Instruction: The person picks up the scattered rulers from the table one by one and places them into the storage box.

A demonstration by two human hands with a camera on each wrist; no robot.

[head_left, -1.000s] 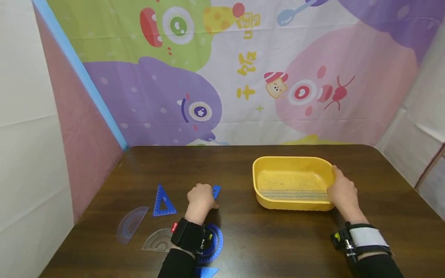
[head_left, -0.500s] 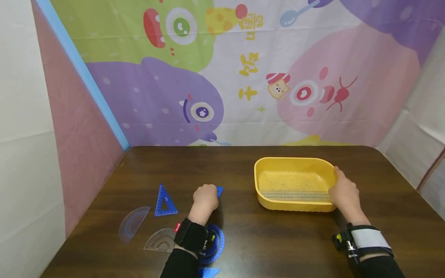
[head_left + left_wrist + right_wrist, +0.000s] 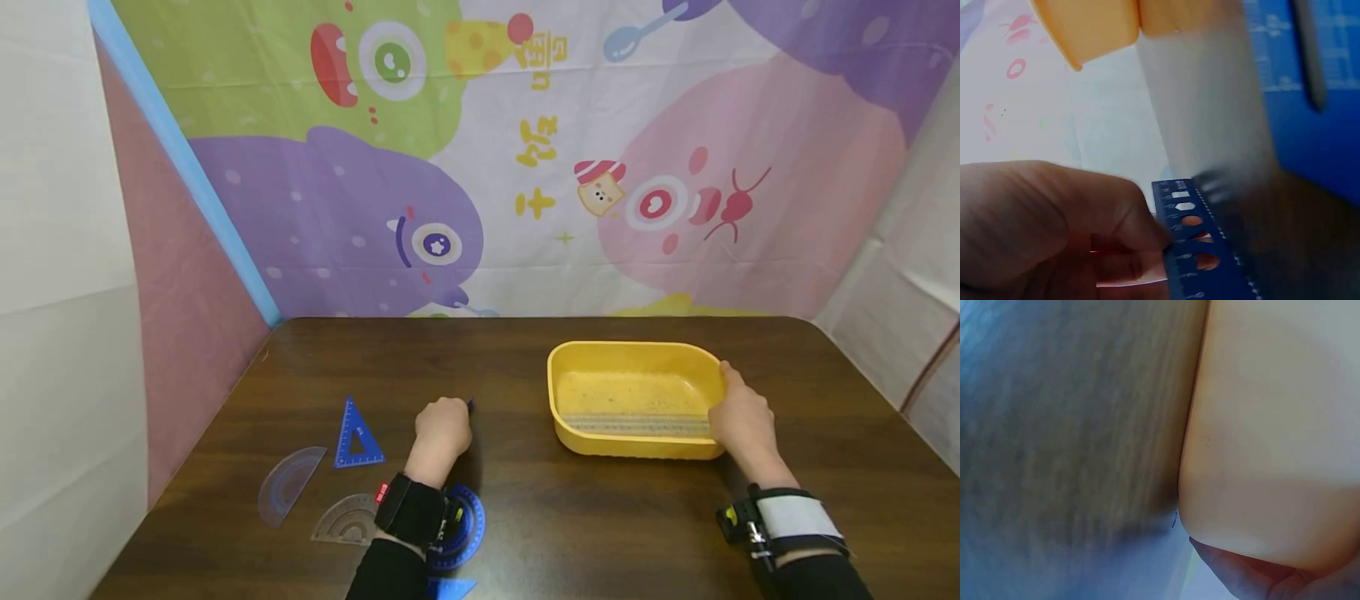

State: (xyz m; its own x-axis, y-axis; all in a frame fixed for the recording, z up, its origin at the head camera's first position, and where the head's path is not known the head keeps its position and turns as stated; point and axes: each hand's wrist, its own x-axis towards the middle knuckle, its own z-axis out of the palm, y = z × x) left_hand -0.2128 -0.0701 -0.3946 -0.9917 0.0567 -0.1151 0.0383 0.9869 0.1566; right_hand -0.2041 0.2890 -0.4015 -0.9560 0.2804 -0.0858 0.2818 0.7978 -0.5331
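Observation:
In the head view my left hand (image 3: 442, 429) is over the middle of the table. Its thumb and fingers pinch a dark blue stencil ruler (image 3: 1200, 286) with cut-out shapes, seen standing on edge in the left wrist view; from the head only a dark tip shows beyond the knuckles. On the right, my right hand (image 3: 742, 421) grips the end wall of a yellow plastic basket (image 3: 633, 445), fingers over the rim. Inside the basket a clear ruler (image 3: 637, 424) lies along the near side.
Left of my left hand are a blue set square (image 3: 344, 437), a bluish clear protractor (image 3: 291, 487) and a grey one (image 3: 339, 518). Beneath the left wrist lies a round blue protractor (image 3: 475, 525), partly covered, with another blue piece (image 3: 452, 588) at the bottom edge.
The left hand has shifted slightly right and turned the stencil ruler up on its edge, so its flat blue end no longer shows from the head. The right hand keeps its grip on the basket.

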